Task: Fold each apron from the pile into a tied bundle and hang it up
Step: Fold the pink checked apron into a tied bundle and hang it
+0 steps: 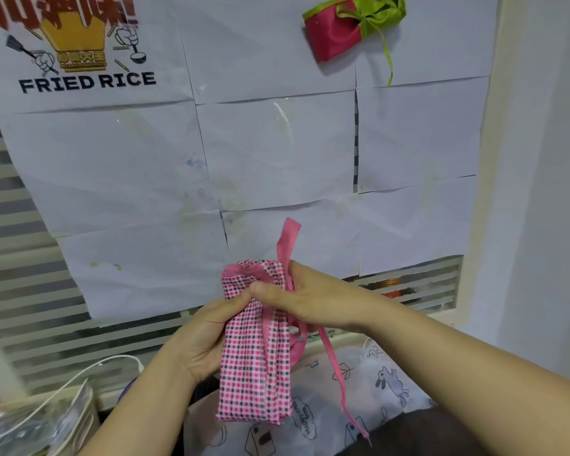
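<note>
A pink checked apron [255,366], folded into a long narrow bundle, hangs upright between both hands in front of the wall. My left hand [201,340] grips its left side near the top. My right hand [313,299] pinches its upper right edge together with a pink strap [287,241]; one strap end sticks up above the fingers, the other dangles down past the bundle. A red and green apron bundle [346,24], tied with a green strap, hangs high on the wall at upper right.
White paper sheets [277,149] cover the wall, with a fried rice poster [76,44] at top left. A white printed cloth [352,399] lies below the hands. A white cable [63,390] and clear plastic bag [30,419] sit at lower left.
</note>
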